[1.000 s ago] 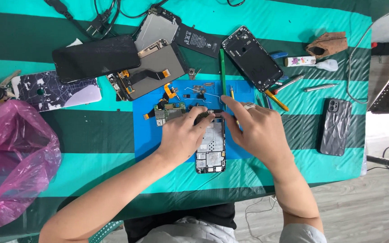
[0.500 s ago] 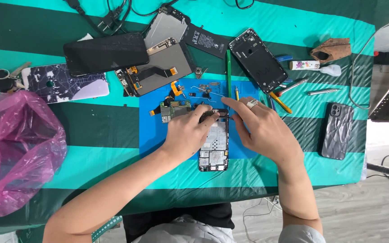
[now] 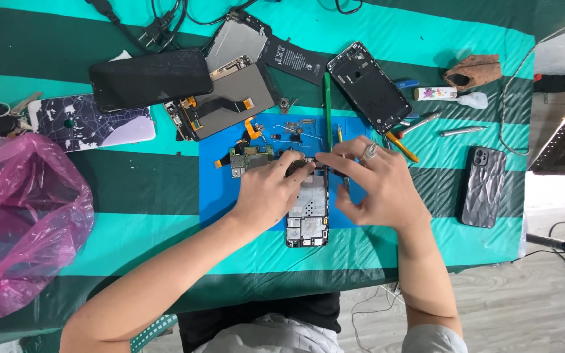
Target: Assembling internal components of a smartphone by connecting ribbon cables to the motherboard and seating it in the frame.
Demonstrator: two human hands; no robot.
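Striped green cloth [image 3: 132,189] covers the table. Landmark: blue work mat [image 3: 220,189] at centre. Far to the mat's side, at the cloth's edge, pink plastic bag [image 3: 21,222], crumpled, contents can't tell. Above the mat: black phone [image 3: 152,78] face down, detached screen panel [image 3: 227,104] with orange flex cables, flat battery [image 3: 292,59], open phone frame [image 3: 367,85]. Dark phone case [image 3: 482,186] well apart from the mat on the other side. Marbled back cover [image 3: 93,124] beyond the black phone, away from the mat. Green stick tool [image 3: 327,98] runs upright along the mat's top edge. Small circuit board [image 3: 250,159] and loose metal bits on the mat's upper part.

Opened phone [image 3: 307,216] lies upright on the mat, its lower end overhanging the near edge. Left hand [image 3: 266,193] rests palm-down beside it, fingers curled, tips pinching a small dark part at the phone's top end. Right hand [image 3: 377,186] half-open, thumb and forefinger pinched together at that same top end, other fingers spread; ring on one finger. What exactly the right pinch holds: can't tell.
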